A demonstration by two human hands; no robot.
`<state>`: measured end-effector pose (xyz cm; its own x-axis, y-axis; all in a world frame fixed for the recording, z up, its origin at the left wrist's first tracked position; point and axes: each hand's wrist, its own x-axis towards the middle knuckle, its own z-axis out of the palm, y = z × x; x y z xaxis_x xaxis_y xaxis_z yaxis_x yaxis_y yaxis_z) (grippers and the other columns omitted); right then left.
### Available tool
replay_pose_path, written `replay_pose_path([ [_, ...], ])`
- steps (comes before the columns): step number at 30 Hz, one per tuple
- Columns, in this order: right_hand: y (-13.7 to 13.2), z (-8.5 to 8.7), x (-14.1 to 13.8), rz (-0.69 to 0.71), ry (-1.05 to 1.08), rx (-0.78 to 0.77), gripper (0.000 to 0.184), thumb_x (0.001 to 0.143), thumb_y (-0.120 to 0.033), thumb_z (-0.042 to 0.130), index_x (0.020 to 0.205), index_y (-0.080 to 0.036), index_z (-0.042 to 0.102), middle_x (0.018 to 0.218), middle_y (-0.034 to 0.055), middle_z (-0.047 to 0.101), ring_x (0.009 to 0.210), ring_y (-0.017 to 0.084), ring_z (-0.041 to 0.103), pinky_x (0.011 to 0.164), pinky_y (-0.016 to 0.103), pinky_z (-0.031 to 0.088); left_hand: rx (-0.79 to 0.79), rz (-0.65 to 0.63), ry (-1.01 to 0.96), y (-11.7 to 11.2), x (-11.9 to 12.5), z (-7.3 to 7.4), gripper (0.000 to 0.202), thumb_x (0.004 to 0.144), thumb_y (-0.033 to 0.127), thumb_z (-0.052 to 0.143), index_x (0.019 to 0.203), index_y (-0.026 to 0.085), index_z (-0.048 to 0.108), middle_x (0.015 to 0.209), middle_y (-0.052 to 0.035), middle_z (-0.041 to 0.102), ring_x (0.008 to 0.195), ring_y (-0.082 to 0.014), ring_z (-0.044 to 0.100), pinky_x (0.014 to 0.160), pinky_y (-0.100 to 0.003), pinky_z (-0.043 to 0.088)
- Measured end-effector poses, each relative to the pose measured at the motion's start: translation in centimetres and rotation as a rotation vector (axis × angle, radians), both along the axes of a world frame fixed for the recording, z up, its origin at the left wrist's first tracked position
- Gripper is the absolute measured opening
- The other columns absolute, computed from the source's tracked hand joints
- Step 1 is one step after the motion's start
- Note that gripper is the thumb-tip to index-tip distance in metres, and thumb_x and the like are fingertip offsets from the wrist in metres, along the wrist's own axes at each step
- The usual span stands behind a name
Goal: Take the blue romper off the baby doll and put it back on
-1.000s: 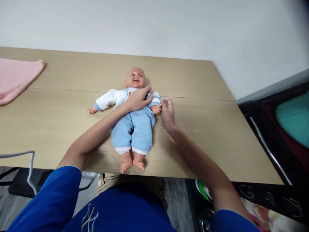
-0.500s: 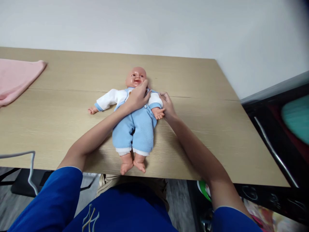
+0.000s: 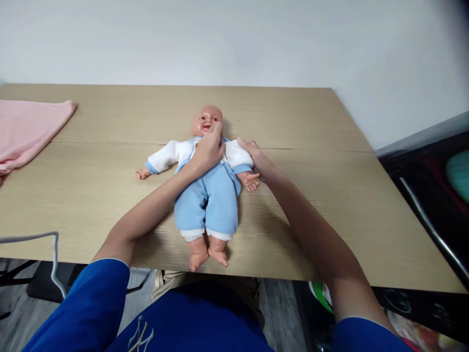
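Observation:
A baby doll (image 3: 222, 200) in a light blue and white fleece outfit lies on its back on the wooden table, its feet near the front edge. Across its chest rests my left hand (image 3: 209, 149), fingers closed on the outfit near the collar and shoulder; the fingertips are partly hidden. My right hand (image 3: 258, 159) curls around the doll's white-sleeved arm (image 3: 236, 154) from the outer side, thumb on top near the shoulder. The doll's hand (image 3: 251, 181) pokes out of the blue cuff beside my wrist. Its other arm (image 3: 163, 156) stretches out flat on the tabletop.
A pink cloth (image 3: 31, 129) lies at the table's left end. A white cable or tube (image 3: 54, 259) bends over the front left edge. Beyond the table (image 3: 330, 205) stands a pale wall. Dark furniture with a metal rail (image 3: 432, 225) is on the right.
The doll's arm in my right hand has swung outward, away from its body, and my right hand has moved with it. My left hand stays on the chest, its fingers drawn closer together.

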<state>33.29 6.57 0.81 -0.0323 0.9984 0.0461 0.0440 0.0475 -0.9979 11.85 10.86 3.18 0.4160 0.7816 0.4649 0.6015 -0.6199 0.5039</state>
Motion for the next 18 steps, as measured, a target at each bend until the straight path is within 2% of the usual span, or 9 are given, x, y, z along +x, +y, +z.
replay_pose_path([
  [3, -2.8, 1.8, 2.1, 0.054, -0.126, -0.077, 0.089, 0.072, -0.074, 0.107, 0.140, -0.032, 0.067, 0.117, 0.0093, 0.083, 0.106, 0.035, 0.083, 0.089, 0.054, 0.078, 0.003, -0.009, 0.022, -0.1, 0.1, 0.1, 0.036, 0.107, 0.017, 0.050, 0.141, 0.028, 0.058, 0.133, -0.0184, 0.073, 0.114, -0.0350, 0.070, 0.094, -0.052, 0.055],
  [5, -4.8, 3.5, 4.1, 0.123, -0.236, -0.094, 0.087, 0.076, -0.068, 0.108, 0.147, -0.032, 0.072, 0.115, 0.0095, 0.086, 0.097, 0.034, 0.083, 0.078, 0.051, 0.078, -0.003, 0.004, 0.057, -0.3, 0.2, 0.4, 0.037, 0.107, 0.014, 0.049, 0.140, 0.028, 0.058, 0.139, -0.0196, 0.071, 0.119, -0.0352, 0.070, 0.097, -0.052, 0.055],
  [8, -6.4, 5.8, 7.7, 0.147, -0.343, -0.078, 0.070, 0.082, -0.070, 0.105, 0.134, -0.029, 0.085, 0.105, 0.0088, 0.087, 0.081, 0.027, 0.080, 0.061, 0.040, 0.073, -0.035, 0.028, 0.104, -0.6, 0.4, 0.9, 0.042, 0.105, 0.010, 0.046, 0.143, 0.024, 0.057, 0.148, -0.0222, 0.069, 0.126, -0.0362, 0.069, 0.103, -0.053, 0.055],
  [10, -6.4, 6.1, 10.0, 0.093, -0.356, -0.055, 0.062, 0.080, -0.070, 0.106, 0.121, -0.027, 0.090, 0.095, 0.0067, 0.085, 0.075, 0.023, 0.076, 0.059, 0.035, 0.071, -0.048, 0.030, 0.132, -0.9, 0.5, 0.9, 0.046, 0.105, 0.010, 0.046, 0.147, 0.024, 0.058, 0.152, -0.0228, 0.067, 0.129, -0.0377, 0.068, 0.107, -0.054, 0.054],
  [13, -5.5, 4.7, 12.3, -0.047, -0.278, -0.028, 0.061, 0.073, -0.070, 0.111, 0.109, -0.026, 0.089, 0.092, 0.0045, 0.083, 0.080, 0.022, 0.078, 0.067, 0.036, 0.075, 0.008, 0.039, 0.165, -1.3, 0.6, 0.8, 0.045, 0.109, 0.014, 0.049, 0.150, 0.025, 0.059, 0.148, -0.0206, 0.068, 0.135, -0.0406, 0.063, 0.113, -0.056, 0.052],
  [16, -4.3, 1.9, 12.9, -0.154, -0.150, -0.030, 0.066, 0.065, -0.073, 0.113, 0.098, -0.026, 0.082, 0.100, 0.0047, 0.083, 0.089, 0.025, 0.081, 0.079, 0.040, 0.079, 0.102, 0.049, 0.149, -1.8, 0.5, 0.7, 0.039, 0.113, 0.019, 0.050, 0.150, 0.025, 0.060, 0.137, -0.0189, 0.071, 0.138, -0.0424, 0.058, 0.117, -0.059, 0.051],
  [18, -3.6, 0.0, 12.8, -0.214, -0.107, -0.022, 0.068, 0.064, -0.076, 0.112, 0.098, -0.027, 0.078, 0.101, 0.0043, 0.083, 0.093, 0.026, 0.082, 0.083, 0.043, 0.079, 0.114, 0.040, 0.139, -2.0, 0.3, 0.9, 0.035, 0.115, 0.021, 0.050, 0.148, 0.024, 0.061, 0.133, -0.0186, 0.072, 0.136, -0.0416, 0.059, 0.118, -0.059, 0.052],
])
